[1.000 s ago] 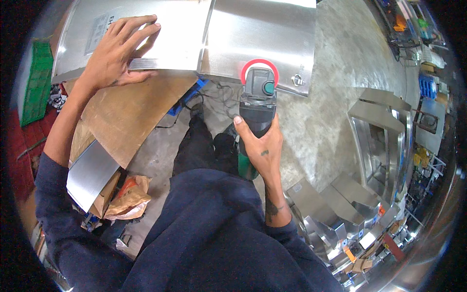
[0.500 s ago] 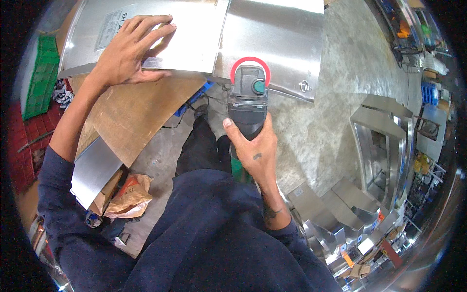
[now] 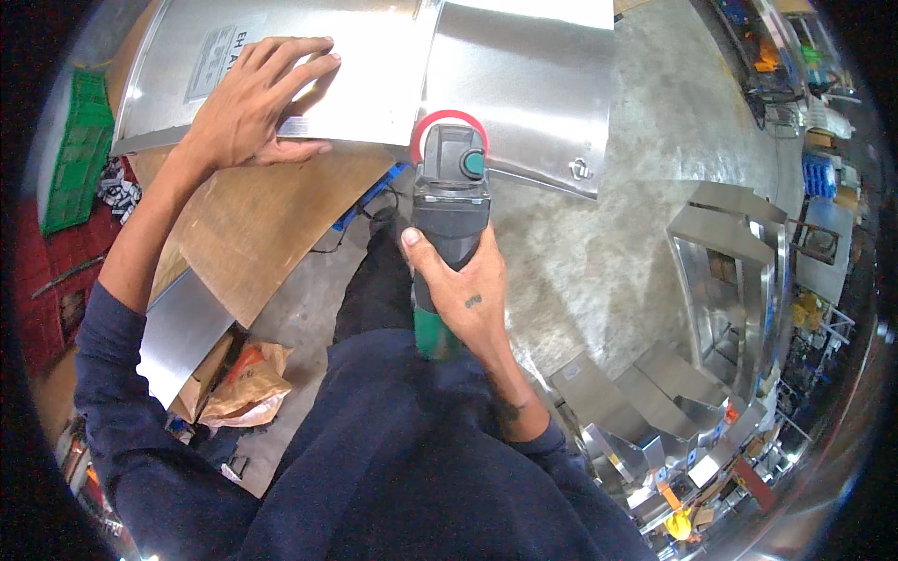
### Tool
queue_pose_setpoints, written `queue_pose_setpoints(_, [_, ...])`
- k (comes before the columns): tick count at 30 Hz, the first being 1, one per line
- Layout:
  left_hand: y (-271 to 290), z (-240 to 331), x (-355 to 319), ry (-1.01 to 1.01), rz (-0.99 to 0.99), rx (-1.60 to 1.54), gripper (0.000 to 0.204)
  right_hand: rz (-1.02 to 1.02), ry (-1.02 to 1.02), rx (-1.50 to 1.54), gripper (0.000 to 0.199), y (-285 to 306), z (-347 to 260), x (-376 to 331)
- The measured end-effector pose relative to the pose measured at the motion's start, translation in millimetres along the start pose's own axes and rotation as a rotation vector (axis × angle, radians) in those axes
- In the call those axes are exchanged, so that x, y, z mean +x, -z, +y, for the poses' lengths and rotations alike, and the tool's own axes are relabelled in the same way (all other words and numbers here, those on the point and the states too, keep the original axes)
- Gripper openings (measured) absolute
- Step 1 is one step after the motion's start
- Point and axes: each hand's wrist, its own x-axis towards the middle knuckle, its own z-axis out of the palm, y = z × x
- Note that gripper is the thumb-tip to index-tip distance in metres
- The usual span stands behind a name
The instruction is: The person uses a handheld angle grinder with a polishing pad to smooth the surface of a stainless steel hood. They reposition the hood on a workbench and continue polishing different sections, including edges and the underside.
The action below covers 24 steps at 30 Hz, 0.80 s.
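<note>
My right hand [image 3: 468, 297] is wrapped round the dark body of an angle grinder [image 3: 455, 201]. The grinder has a green knob on its head and a red-rimmed disc [image 3: 426, 123] at its far end. That disc lies over the near edge of a shiny stainless steel part, by the seam between its left panel [image 3: 369, 70] and its right panel [image 3: 533, 93]; contact I cannot tell. My left hand [image 3: 245, 107] rests on the left panel near its front edge, fingers spread and thumb apart. Beside it, a printed label [image 3: 208, 75] is partly covered.
Brown board [image 3: 253, 243] sits under the steel part, with a blue item [image 3: 369, 198] at its edge. A green crate [image 3: 70, 150] and a crumpled paper bag [image 3: 251, 385] are at left. Steel frames [image 3: 725, 252] and steel boxes [image 3: 603, 397] stand on the floor at right.
The grinder and my right hand have shifted left along the steel edge, bringing the disc to the seam. My left hand stays nearly in place.
</note>
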Motion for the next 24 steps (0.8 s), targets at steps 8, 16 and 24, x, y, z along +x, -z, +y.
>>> queue_pose_setpoints(8, [-8.0, 87.3, -26.7, 0.211, 0.403, -0.179, 0.081, 0.204, -0.09, 0.415, 0.04, 31.4, -16.1, -9.7])
queue_pose_setpoints(16, [5.1, 328.9, -35.6, 0.294, 0.026, -1.286, 0.114, 0.164, -0.007, 0.385, 0.059, 63.4, -34.5, -21.7])
queue_pose_setpoints(24, [-14.0, 400.9, -35.2, 0.464, 0.473, -0.879, 0.115, -0.242, 0.262, 0.353, 0.046, 56.1, -48.2, -50.8])
